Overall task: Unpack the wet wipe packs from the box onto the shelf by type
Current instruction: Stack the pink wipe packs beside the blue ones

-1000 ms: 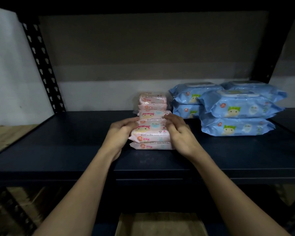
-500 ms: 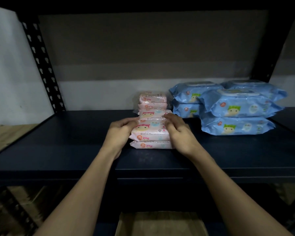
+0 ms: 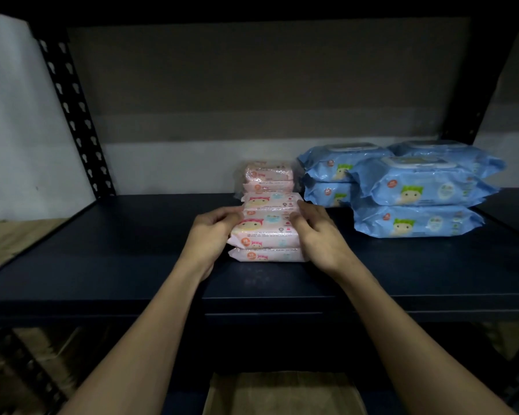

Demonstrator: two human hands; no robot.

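Pink wet wipe packs [image 3: 267, 232] — front stack, centre of frame on the dark shelf [image 3: 132, 265], long axis left-to-right, printed faces toward the camera. Left hand [image 3: 213, 232] and right hand [image 3: 318, 232] bracket its ends, fingers curled against the top pack — both equally near. Blue packs [image 3: 417, 190] stacked at right.

Your left hand [image 3: 215, 232] covered the left ends of the front pink packs [image 3: 267, 235], and your right hand [image 3: 318, 235] covered their right ends. The rear pink packs [image 3: 267, 176] stood partly behind them. The print was too small to read. The box [image 3: 282, 393] was cut off by the bottom edge.
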